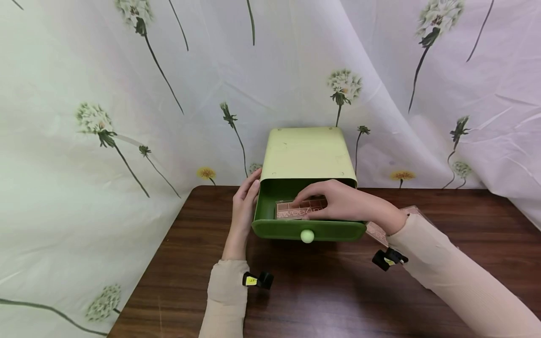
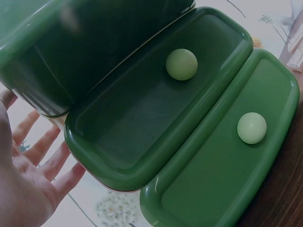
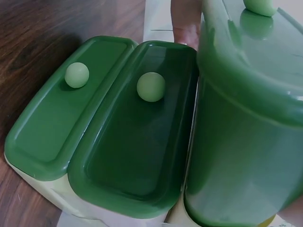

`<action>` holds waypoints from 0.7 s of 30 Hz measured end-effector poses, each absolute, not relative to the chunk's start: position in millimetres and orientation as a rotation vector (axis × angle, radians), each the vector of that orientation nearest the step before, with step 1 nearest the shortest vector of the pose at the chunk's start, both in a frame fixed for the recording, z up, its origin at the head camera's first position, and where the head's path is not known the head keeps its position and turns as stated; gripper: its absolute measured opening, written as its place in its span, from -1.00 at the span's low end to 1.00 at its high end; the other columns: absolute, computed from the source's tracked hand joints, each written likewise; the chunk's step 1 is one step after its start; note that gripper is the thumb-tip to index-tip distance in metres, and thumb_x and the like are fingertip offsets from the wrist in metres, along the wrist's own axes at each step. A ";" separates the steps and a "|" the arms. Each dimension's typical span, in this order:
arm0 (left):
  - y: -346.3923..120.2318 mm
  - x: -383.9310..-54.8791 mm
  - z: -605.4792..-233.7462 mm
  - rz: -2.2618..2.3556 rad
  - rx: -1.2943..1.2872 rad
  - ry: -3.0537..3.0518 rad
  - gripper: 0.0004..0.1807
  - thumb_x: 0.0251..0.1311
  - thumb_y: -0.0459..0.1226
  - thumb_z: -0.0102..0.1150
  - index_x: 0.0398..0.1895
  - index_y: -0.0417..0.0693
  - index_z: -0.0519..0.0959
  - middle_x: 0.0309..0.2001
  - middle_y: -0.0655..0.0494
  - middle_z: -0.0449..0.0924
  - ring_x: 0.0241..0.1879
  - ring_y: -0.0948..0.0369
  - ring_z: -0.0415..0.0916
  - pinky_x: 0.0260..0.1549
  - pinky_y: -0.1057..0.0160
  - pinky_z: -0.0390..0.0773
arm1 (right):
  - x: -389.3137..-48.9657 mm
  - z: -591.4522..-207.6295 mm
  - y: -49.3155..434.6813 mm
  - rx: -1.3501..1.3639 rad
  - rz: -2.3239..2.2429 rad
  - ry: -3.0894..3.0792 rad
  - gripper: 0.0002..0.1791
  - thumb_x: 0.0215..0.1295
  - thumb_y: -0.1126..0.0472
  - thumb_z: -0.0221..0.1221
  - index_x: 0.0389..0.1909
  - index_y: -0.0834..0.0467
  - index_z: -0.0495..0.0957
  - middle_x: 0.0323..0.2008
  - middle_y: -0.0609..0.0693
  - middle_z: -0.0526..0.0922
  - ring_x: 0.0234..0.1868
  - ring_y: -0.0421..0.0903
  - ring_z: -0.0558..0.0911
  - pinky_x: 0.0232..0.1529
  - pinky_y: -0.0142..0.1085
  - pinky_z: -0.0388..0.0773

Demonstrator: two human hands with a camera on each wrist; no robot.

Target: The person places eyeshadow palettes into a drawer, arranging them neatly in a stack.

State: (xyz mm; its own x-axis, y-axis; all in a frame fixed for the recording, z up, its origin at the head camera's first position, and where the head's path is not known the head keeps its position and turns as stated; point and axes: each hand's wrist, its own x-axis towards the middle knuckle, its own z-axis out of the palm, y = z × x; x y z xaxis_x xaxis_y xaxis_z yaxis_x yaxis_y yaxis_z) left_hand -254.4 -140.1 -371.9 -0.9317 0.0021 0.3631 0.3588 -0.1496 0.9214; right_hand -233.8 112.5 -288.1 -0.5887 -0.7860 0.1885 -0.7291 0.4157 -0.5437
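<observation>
A small cabinet with a pale yellow-green shell [image 1: 310,152] has its green top drawer [image 1: 279,230] pulled out, with a round light green knob [image 1: 307,236] on the front. Inside the drawer lies an eyeshadow palette [image 1: 287,211] with a clear lettered lid. My right hand [image 1: 334,199] reaches in over the drawer front and holds the palette between thumb and fingers; the hand hides its right part. My left hand [image 1: 245,202] rests along the cabinet's left side, fingers extended, as the left wrist view shows with the left hand [image 2: 35,175] beside the drawers.
Below the open drawer, a middle drawer [image 2: 142,127] and a lower drawer [image 2: 218,151] are closed. A pinkish flat case [image 1: 376,233] lies on the dark wooden table [image 1: 190,281] at right, partly behind my right wrist. A dandelion-print cloth [image 1: 169,94] hangs behind.
</observation>
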 end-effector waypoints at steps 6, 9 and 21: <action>-140.4 -253.6 -372.2 -2.192 -0.414 -1.860 -0.50 0.49 -0.12 -0.02 0.41 -0.08 0.40 0.37 0.04 0.37 0.25 0.12 0.41 0.10 0.24 0.50 | -238.3 -289.8 105.8 -1.386 -0.825 2.583 -0.65 0.25 0.16 0.37 0.07 0.00 0.67 0.04 -0.16 0.64 0.09 -0.20 0.58 0.11 -0.22 0.52; -140.5 -253.0 -371.2 -2.195 -0.416 -1.862 -0.50 0.49 -0.13 -0.04 0.42 -0.10 0.39 0.38 0.02 0.36 0.26 0.10 0.40 0.11 0.24 0.49 | -239.2 -290.7 103.9 -1.403 -0.775 2.615 -0.63 0.23 0.17 0.38 0.07 0.05 0.67 0.05 -0.11 0.63 0.10 -0.14 0.58 0.11 -0.19 0.52; -140.7 -253.3 -370.6 -2.203 -0.402 -1.857 -0.50 0.49 -0.15 -0.03 0.41 -0.11 0.39 0.37 0.02 0.37 0.22 0.15 0.44 0.07 0.26 0.52 | -240.5 -293.7 99.6 -1.433 -0.634 2.714 -0.53 0.14 0.26 0.43 0.12 0.14 0.64 0.05 0.03 0.59 0.06 -0.05 0.56 0.06 -0.13 0.53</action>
